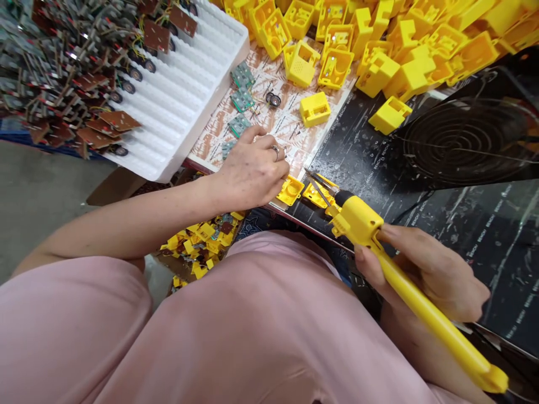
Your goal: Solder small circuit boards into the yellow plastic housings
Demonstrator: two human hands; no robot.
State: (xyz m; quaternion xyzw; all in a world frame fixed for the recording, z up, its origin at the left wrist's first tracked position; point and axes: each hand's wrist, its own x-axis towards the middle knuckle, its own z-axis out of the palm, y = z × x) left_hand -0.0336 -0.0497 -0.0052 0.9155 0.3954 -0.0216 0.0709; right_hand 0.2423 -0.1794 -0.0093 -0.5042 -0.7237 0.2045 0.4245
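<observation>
Left hand is resting on the near edge of the patterned board, fingers curled under. The fingertips are facing away from the camera, so I cannot tell whether they are pinching anything.

A yellow half-shell is lying at the board's near edge, just right of that hand, touching it or nearly so.

Right hand is wrapping fully round the handle of the soldering iron, off the board's near right corner. The metal tip is pointing at a second yellow piece beside the half-shell. Contact cannot be confirmed.

Progress, as a judgement: the work is looking far from finished.
- A big pile of empty shells is waiting beyond the board's far edge, with one loose shell sitting on the board.
- Several green boards are lying on the board's left part.
- The white tray left of the board is carrying many brown boards.
- A carton of yellow pieces below the board's near edge is holding only a modest heap, possibly finished units.

Hard to make out:
- The carton is partly hiding behind the left forearm and a knee.
- The pile and the tray are running out of frame.
- The tool is looking like a soldering iron, but I cannot confirm it.
</observation>
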